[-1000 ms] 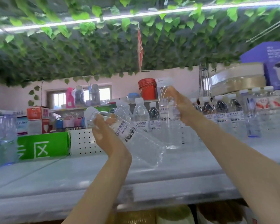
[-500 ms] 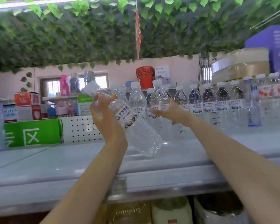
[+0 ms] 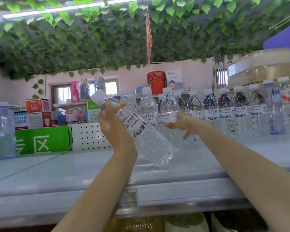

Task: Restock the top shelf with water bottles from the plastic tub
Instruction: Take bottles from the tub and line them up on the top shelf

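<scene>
My left hand (image 3: pixel 114 129) grips a clear water bottle (image 3: pixel 141 131) by its neck and shoulder. It is tilted, white cap up to the left, base down to the right just above the top shelf (image 3: pixel 74 173). My right hand (image 3: pixel 182 123) is around the lower label of a second water bottle (image 3: pixel 169 104), which stands upright at the left end of a row of matching bottles (image 3: pixel 224 111) along the shelf's back; the little finger sticks out. The plastic tub is out of view.
A green box (image 3: pixel 42 139) and a white perforated divider (image 3: pixel 89 136) stand at the back left, with large blue-tinted bottles (image 3: pixel 2 131) at the far left. Stacked round boxes (image 3: pixel 258 67) and a purple carton (image 3: pixel 283 46) rise at the right. Leafy vines (image 3: pixel 107 39) hang overhead.
My right hand has lowered its bottle upright onto the shelf beside the row and slid down its side. My left hand has kept its tilted bottle in roughly the same place.
</scene>
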The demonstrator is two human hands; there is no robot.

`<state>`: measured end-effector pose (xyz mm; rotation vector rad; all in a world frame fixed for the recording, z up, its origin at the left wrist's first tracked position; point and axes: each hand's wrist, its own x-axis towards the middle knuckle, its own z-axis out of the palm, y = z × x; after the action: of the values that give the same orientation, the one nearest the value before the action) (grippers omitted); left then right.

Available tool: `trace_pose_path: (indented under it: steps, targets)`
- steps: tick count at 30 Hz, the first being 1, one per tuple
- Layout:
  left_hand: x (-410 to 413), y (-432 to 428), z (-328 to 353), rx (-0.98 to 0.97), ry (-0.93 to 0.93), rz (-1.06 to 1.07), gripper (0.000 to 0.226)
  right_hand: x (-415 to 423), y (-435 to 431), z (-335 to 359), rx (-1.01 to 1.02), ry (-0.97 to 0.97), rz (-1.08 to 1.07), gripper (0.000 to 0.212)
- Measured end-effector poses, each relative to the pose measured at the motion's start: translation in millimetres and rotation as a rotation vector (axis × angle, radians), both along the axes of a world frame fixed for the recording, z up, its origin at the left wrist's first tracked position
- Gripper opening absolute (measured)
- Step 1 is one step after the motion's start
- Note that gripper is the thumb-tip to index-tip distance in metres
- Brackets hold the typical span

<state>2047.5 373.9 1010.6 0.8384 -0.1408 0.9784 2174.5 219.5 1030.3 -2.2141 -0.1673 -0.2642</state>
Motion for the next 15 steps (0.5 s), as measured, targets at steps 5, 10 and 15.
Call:
trace_pose_path:
  steps: [5,10,15]
  targets:
    - [0,0,-1,-0.008,0.001,0.005,0.017,6,0,-3,0.049,-0.044,0.035,0.075]
    - [2,1,1,-0.013,0.013,-0.008,0.011,3,6,-13,-0.099,-0.067,0.062,0.092]
    - [2,2,0,-0.018,-0.003,-0.008,0.012,-2,13,-14,-0.408,-0.082,-0.014,0.121]
